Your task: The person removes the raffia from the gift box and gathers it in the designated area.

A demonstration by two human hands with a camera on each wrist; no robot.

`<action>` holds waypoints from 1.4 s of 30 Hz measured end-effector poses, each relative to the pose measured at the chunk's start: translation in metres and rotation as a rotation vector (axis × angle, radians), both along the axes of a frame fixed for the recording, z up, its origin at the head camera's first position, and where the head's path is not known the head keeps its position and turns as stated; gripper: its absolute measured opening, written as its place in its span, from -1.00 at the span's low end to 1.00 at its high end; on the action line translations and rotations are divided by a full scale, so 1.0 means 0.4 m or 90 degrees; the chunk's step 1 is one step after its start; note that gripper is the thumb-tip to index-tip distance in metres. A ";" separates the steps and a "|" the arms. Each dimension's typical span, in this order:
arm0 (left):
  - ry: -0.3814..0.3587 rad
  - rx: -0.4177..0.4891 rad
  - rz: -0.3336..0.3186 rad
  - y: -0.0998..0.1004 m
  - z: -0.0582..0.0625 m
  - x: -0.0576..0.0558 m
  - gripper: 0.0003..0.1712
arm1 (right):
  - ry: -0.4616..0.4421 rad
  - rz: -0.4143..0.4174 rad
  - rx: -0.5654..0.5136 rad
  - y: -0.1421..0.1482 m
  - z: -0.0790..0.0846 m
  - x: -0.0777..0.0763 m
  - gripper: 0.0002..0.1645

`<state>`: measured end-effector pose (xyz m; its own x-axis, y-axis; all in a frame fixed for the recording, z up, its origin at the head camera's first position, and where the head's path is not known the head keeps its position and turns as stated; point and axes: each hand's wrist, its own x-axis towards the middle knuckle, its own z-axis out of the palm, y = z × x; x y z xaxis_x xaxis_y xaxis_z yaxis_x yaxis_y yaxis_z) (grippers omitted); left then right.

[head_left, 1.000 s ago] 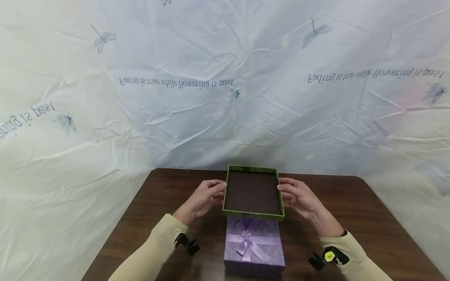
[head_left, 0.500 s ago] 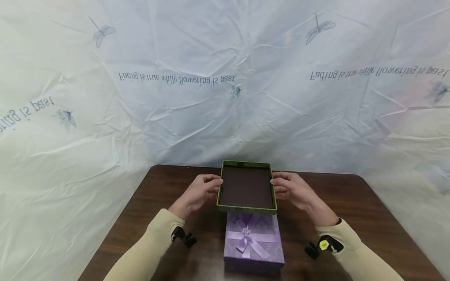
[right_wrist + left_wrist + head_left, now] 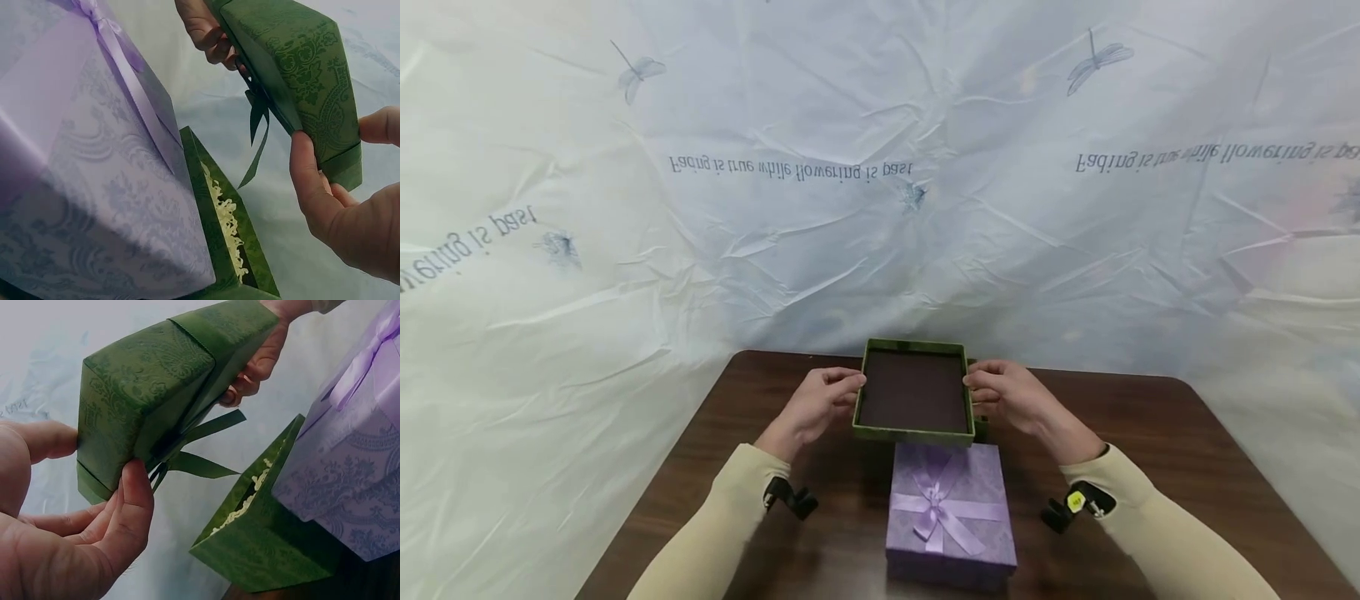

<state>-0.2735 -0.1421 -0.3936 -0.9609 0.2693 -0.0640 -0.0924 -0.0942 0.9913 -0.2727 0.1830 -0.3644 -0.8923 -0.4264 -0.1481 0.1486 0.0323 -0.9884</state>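
Both hands hold a green patterned box lid (image 3: 913, 392), its dark brown inside facing up in the head view. My left hand (image 3: 808, 408) pinches its left side between thumb and fingers; my right hand (image 3: 1015, 404) grips the right side the same way. From the lid's underside hang green ribbon tails (image 3: 206, 464). Below the lid stands a matching green box base (image 3: 269, 550) with pale yellow shredded filler (image 3: 226, 225) inside, mostly hidden by the lid in the head view. Closest to me is a purple box (image 3: 951, 533) with a lilac ribbon bow (image 3: 934, 504).
All of this is on a dark brown wooden table (image 3: 1120, 467). A white printed sheet (image 3: 820, 250) hangs behind the table and along both sides. Small black wrist cameras are strapped to both sleeves.
Both hands have carried the lid leftward and slightly farther from me, so more of the green base shows at its right. The head view has shifted a little; the grips look the same.
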 end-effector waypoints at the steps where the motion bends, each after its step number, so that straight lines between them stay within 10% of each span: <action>1: 0.001 0.000 0.008 -0.003 0.002 -0.001 -0.54 | 0.004 0.005 0.001 -0.003 0.000 -0.004 -0.21; 42: -0.038 -0.032 0.068 -0.141 -0.023 -0.032 -0.45 | -0.028 0.008 0.112 -0.168 0.018 -0.084 -0.38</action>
<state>-0.2863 -0.1987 -0.4026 -0.9779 0.1608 -0.1334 -0.1441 -0.0569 0.9879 -0.3063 0.1158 -0.3573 -0.8778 -0.4022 -0.2604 0.1903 0.2062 -0.9598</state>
